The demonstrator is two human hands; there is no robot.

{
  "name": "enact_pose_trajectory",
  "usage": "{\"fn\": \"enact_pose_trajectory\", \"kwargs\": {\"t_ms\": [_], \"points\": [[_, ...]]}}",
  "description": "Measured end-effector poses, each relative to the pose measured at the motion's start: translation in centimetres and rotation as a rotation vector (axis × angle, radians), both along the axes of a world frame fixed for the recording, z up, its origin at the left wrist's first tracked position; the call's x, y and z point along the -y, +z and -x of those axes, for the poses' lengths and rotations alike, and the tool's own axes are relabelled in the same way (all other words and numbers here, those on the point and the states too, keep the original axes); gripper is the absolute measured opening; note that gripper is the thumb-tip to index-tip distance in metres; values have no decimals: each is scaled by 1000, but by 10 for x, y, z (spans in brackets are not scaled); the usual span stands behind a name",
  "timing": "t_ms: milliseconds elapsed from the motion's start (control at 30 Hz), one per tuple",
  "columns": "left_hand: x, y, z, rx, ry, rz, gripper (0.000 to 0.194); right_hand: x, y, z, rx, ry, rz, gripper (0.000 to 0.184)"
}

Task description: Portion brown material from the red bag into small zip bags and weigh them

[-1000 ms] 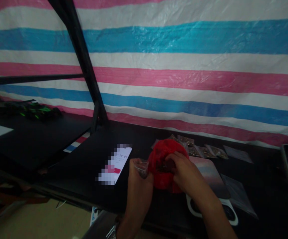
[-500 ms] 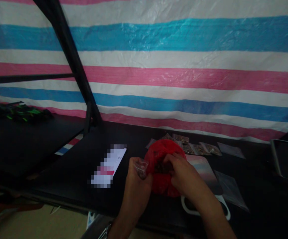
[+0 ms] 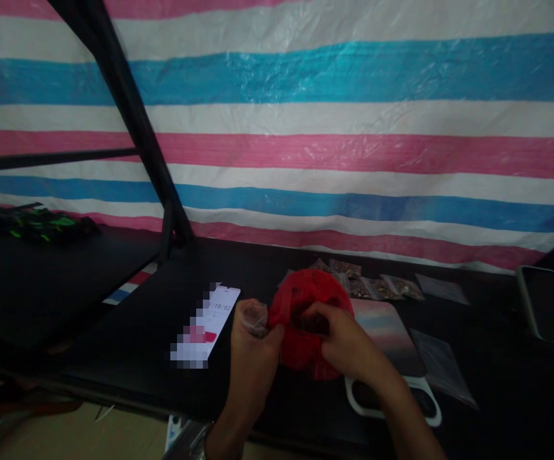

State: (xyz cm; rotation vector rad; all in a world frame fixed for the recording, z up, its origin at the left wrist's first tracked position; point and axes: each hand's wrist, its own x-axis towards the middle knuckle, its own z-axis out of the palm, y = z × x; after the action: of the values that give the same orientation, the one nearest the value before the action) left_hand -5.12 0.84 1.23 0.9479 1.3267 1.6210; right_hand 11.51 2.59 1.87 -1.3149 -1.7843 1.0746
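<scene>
A red plastic bag (image 3: 305, 358) stands open on the black table, with dark contents that I cannot make out. My left hand (image 3: 255, 338) is closed around a small clear plastic bag (image 3: 254, 317) and also touches the red bag's left rim. Inside the red bag's mouth are the fingers of my right hand (image 3: 346, 338); they are bent, and their tips are hidden. Right of the red bag, partly behind my right forearm, lies a kitchen scale (image 3: 392, 338) with a shiny plate and a white base.
Behind the red bag lie several filled zip bags (image 3: 384, 287). Flat clear bags (image 3: 442, 287) (image 3: 442, 367) rest to the right, near a dark-screened phone (image 3: 547, 303). A lit phone (image 3: 222, 310) lies left. A black metal frame (image 3: 137, 121) stands before the striped sheet (image 3: 353, 153).
Both hands and the red bag appear slightly farther left, as the view shifts a little. My right fingers stay inside the red bag; my left hand keeps the small clear bag.
</scene>
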Motion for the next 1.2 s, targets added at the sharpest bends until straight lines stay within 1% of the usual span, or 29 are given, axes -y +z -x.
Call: {"fn": "enact_pose_trajectory", "kwargs": {"t_ms": [100,167,267,367,467,533,633,700,767,833,900,1000,1100,1167,1200], "points": [[-4,-3,2,-178,-6,-101,30,-1,1,-1,-141,12,44,33],[-6,-5,3,-251,-39,-128,26,-1,4,-3,-217,16,55,33],[-8,-9,6,-332,-115,-133,19,-2,11,-8,-288,21,42,29],[-9,-15,9,-429,-218,-159,9,-1,21,-13,-325,-11,56,28],[-7,-19,10,-542,-233,-190,14,3,32,-13,-337,-11,55,30],[-6,-21,9,-555,-234,-175,18,6,37,-9,-293,18,13,28],[-5,-21,8,-544,-262,-128,17,11,41,0,-149,26,-64,26],[-5,-20,6,-581,-262,-131,16,14,40,6,-26,-15,-144,30],[-5,-19,4,-619,-259,-154,20,15,39,12,88,-39,-242,34],[-5,-19,2,-616,-262,-166,23,16,38,17,173,-25,-325,40],[-5,-20,0,-559,-269,-150,23,17,38,21,234,6,-387,50],[-6,-22,-2,-437,-269,-121,24,19,40,25,310,40,-439,62],[-8,-22,-2,-360,-279,-146,22,18,41,26,341,55,-447,69],[-8,-21,-1,-347,-296,-153,19,16,40,23,303,35,-480,66],[-8,-19,-1,-350,-300,-145,17,14,39,20,274,0,-506,61]]}}
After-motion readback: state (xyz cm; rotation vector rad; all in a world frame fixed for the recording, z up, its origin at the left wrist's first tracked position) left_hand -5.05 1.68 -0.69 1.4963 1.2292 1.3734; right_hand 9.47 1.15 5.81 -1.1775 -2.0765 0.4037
